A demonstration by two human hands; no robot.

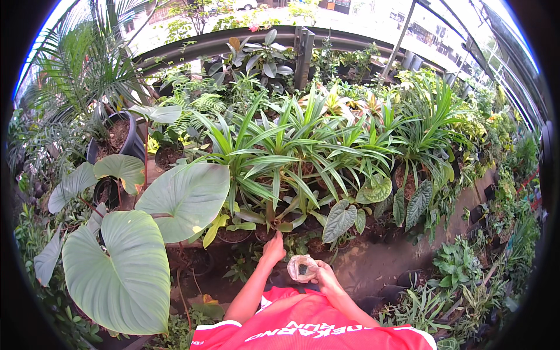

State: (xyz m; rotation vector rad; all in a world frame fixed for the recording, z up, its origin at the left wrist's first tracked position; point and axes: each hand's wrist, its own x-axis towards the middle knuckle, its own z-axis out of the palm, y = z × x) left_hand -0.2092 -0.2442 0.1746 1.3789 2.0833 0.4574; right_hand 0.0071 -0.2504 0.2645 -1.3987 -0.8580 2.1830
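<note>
The right hand (324, 274) was closed around a small clear plastic bag (301, 267), crumpled, with something dark inside it that was too small to identify. The bag sat low in the middle of the view, just above the person's red shirt (303, 329) and in front of the row of pots. The left hand (273, 248) reached forward beside it, fingers held together and pointing up toward a small dark pot (269, 232) at the foot of the green-and-white striped plants; whether the fingertips touched the pot or its leaves could not be told, and the hand held nothing that showed.

That small pot carried a short plant with reddish-green leaves. Just left of it stood another dark pot (233, 235) with yellow-green leaves (214, 227) drooping over its rim. Behind both, several pots were mostly hidden under the long arching striped leaves of the spider plants (280, 157), with brown soil showing in one pot (408, 184) on the right. To the right of the hands, dark velvety heart-shaped leaves (339, 220) hung over the ledge.

On the left, very large pale green heart-shaped leaves (119, 271) spread over the foreground. Farther back on the left, a tall black plastic pot (131, 137) held bare brown soil, and a smaller black pot (106, 191) stood below it. A palm (76, 64) rose at the far left, and a grey guardrail (303, 44) ran behind the plants at the top.
</note>
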